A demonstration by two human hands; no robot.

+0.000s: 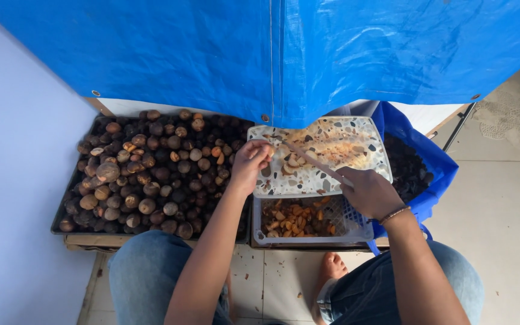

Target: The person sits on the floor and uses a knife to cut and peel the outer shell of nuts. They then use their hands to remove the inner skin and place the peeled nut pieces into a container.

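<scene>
My left hand (249, 164) pinches a small brown nut (267, 150) against the near left edge of a speckled stone slab (356, 150). My right hand (369, 191) grips a thin wooden stick (314, 162) that slants up and left across the slab toward the nut. Pale shell bits and kernel pieces (296, 161) lie on the slab. The slab rests over a white slotted plastic basket (260, 225) holding orange-brown kernel pieces (296, 219). A band circles my right wrist.
A dark tray (61, 224) heaped with round brown nuts (145, 171) fills the left. A blue bag (434, 168) of dark shells sits on the right. A blue tarp (272, 54) hangs behind. My knees in jeans and a bare foot (332, 265) are on the tiled floor.
</scene>
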